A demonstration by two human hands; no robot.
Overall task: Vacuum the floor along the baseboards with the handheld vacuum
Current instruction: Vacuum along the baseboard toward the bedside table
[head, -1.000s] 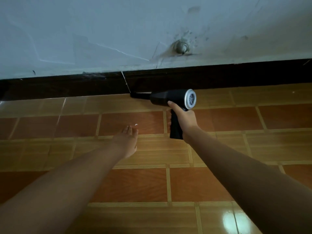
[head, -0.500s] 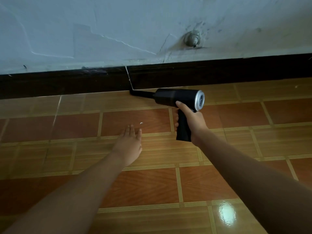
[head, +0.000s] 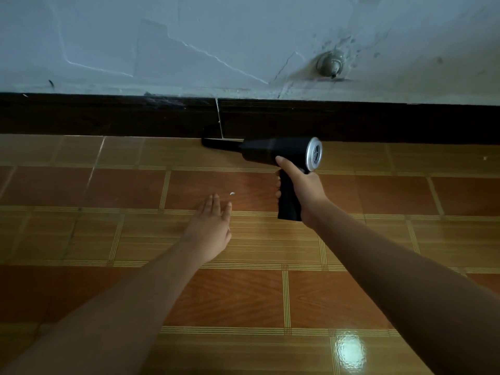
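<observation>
My right hand (head: 300,189) grips the handle of a black handheld vacuum (head: 273,152) with a silver rear vent. Its narrow nozzle (head: 219,144) points left and lies low at the foot of the dark brown baseboard (head: 351,121), by a thin white seam in the board. My left hand (head: 209,228) hovers flat over the glossy orange and tan floor tiles (head: 243,293), fingers out and holding nothing. A small white speck (head: 232,193) lies on the tile just beyond its fingertips.
The pale blue wall (head: 189,36) above the baseboard is cracked and has a round grey fitting (head: 330,63) with stains around it. Another small white speck (head: 484,158) lies on the floor at the far right. A light glare (head: 350,350) shines on the near tiles.
The view has shifted left along the wall, so the wall fitting sits further right in frame. The vacuum nozzle stays at the baseboard seam. My left hand stays flat over the floor.
</observation>
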